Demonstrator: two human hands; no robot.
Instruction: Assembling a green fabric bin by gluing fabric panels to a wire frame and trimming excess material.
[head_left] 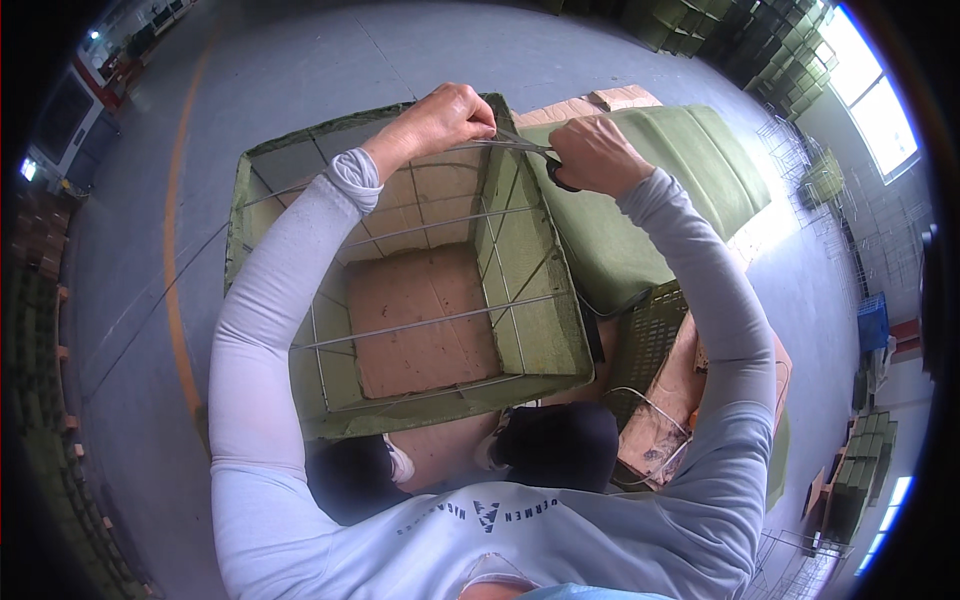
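Observation:
In front of me stands a large box-shaped wire frame (430, 326) with green fabric (540, 325) around its sides. Thin metal bars cross its upper face, and brown cardboard shows at its bottom. My left hand (448, 118) is closed in a pinch above the far rim; what its fingertips hold, if anything, is too small to make out. Wrapped around the dark handles of a pair of scissors (520, 143), my right hand (598, 155) is above the far right corner. The blades point left, their tips close to my left fingertips.
Folded green fabric (650, 190) lies beyond the frame on the right, over cardboard. Nearer stands a green plastic crate (645, 345) with cardboard (665, 400) and a white cord beside it. Stacks of green boxes (690, 20) and loose wire frames (870, 220) line the right side.

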